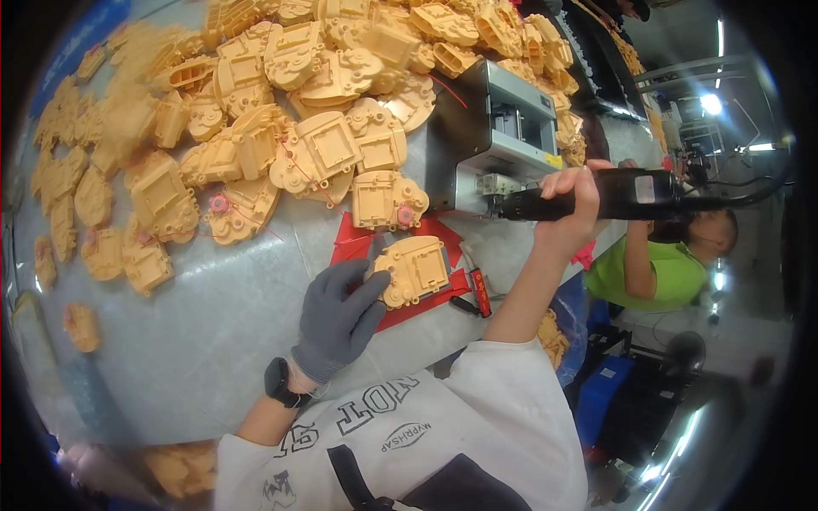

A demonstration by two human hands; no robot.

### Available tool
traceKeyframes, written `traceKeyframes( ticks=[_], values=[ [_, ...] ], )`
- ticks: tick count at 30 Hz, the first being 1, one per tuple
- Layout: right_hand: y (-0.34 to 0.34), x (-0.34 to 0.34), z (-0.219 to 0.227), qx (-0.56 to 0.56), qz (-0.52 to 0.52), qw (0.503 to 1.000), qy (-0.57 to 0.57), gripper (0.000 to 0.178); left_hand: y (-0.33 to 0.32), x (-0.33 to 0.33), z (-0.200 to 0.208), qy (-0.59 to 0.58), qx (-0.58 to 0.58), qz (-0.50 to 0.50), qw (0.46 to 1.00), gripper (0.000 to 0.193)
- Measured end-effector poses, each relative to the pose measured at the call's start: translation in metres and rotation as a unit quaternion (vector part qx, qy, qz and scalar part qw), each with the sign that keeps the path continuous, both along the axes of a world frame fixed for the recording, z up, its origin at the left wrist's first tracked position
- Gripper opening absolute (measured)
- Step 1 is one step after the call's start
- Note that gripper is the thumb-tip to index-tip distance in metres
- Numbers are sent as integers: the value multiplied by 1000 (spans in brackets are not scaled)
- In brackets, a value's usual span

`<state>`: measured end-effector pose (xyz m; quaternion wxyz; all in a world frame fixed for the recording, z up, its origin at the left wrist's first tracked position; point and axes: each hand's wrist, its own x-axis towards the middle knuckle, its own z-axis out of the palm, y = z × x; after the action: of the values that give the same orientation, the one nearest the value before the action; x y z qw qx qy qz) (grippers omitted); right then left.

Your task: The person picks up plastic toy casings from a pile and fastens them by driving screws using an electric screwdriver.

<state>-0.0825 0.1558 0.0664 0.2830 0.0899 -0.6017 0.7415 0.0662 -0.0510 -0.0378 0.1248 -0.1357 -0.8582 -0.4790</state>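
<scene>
My left hand, in a grey glove, grips the left edge of a yellow plastic housing. The housing lies on a red mat, its moulded rectangular frame facing up. Bare-skinned, my right hand is wrapped around a black electric screwdriver held level. Its tip points left, at the front of a black and silver screw feeder; whether it touches is too small to tell. Just beyond the gripped housing sits another yellow housing with a pink round part.
A big heap of yellow housings covers the far and left table. A small red and black hand tool lies right of the mat. The screwdriver's cable runs off right. A co-worker in a green shirt is at the right.
</scene>
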Motion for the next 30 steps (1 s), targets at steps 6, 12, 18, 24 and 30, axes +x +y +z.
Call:
traceKeyframes(
  ticks=[6,12,18,24,30],
  values=[
    [10,51,-7,-17,156,988,0,32,-2,-1,0,-1,12,5,1000,34],
    [2,93,-4,-16,275,961,35,43,-1,-1,-3,14,4,7,1000,34],
    [-5,98,-10,-8,276,960,44,42,-1,0,-4,17,4,4,1000,34],
    [-8,96,-14,-9,278,960,27,42,-1,0,-3,13,1,5,1000,35],
    [-14,95,-17,-25,265,964,13,41,-2,2,-2,-4,6,-1,1000,37]
  ],
)
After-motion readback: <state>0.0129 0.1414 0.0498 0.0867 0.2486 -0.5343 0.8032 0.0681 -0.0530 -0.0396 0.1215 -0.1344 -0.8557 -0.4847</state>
